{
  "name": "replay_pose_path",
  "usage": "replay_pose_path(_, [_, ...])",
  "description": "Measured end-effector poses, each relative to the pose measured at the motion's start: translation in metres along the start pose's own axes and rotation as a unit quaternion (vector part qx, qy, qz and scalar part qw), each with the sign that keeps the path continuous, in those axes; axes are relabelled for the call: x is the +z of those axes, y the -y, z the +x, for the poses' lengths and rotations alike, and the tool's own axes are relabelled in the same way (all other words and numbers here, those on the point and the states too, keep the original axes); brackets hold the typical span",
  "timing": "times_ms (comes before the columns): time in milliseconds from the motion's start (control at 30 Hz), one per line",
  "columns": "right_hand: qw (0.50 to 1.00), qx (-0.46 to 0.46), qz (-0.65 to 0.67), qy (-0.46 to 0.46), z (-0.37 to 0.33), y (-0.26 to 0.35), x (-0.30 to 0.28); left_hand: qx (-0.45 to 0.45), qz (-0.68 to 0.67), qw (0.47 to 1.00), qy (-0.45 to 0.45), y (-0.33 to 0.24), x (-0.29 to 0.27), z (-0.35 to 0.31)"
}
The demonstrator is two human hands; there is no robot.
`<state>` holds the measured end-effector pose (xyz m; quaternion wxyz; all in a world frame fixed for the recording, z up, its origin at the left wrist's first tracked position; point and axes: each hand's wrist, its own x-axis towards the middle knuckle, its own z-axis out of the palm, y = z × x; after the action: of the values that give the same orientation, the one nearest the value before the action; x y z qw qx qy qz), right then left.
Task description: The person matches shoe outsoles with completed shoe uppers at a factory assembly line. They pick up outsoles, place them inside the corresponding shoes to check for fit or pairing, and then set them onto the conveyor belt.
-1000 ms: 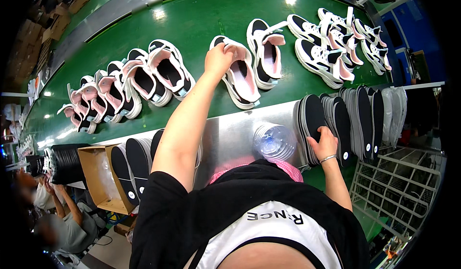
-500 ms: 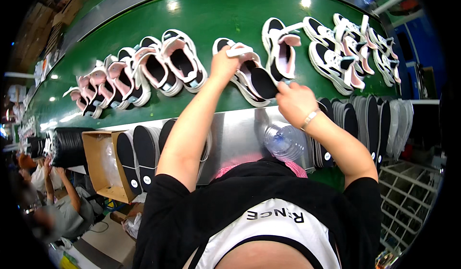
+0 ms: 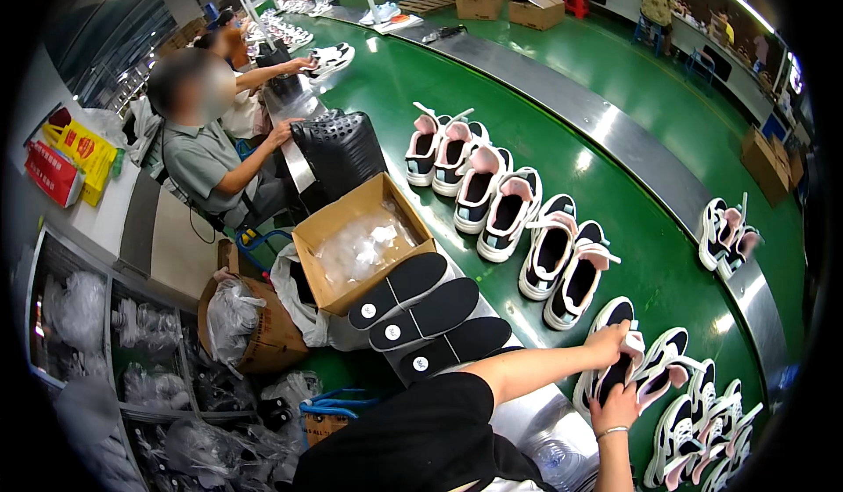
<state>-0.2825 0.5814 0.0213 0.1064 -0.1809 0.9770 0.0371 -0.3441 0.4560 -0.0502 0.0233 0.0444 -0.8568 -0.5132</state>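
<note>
A white and black sneaker (image 3: 583, 394) with pink lining lies on the green table in front of me, toe pointing away. My left hand (image 3: 608, 344) is closed on its tongue and strap, keeping the opening wide. At the heel end, my right hand (image 3: 615, 411), with a bracelet at the wrist, grips the collar, its fingertips at the opening. Something black shows inside between the hands; my fingers partly hide it. Close on the right lies a similar sneaker (image 3: 669, 351). To the left stands another sneaker (image 3: 575, 294) in a row of the same kind.
Black insoles (image 3: 424, 291) in tied bundles lie by the near edge, beside an open cardboard box (image 3: 338, 297) of clear plastic. A plastic bottle (image 3: 558, 461) is near my body. More sneakers (image 3: 676, 439) stand at right. A seated co-worker (image 3: 206, 158) is by a black basket (image 3: 338, 154).
The view has swung left, bringing co-workers and the hall into sight. My right hand has moved from the insole's outer end to the shoe's opening; the insole no longer sticks out. My left hand keeps its hold.
</note>
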Motion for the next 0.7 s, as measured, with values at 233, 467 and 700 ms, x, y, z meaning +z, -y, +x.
replay_pose_path(233, [0.999, -0.048, -0.013, -0.008, 0.029, -0.018, 0.005, -0.003, -0.013, 1.0, -0.013, -0.007, 0.004, 0.005])
replay_pose_path(467, [0.989, -0.039, 0.14, 0.009, 0.074, -0.011, 0.055, -0.05, -0.17, 0.984, -0.008, -0.003, 0.007, 0.004])
replay_pose_path(700, [0.954, -0.153, 0.031, 0.258, 0.097, -0.015, 0.052, -0.036, -0.141, 0.989, -0.025, 0.003, 0.006, 0.001])
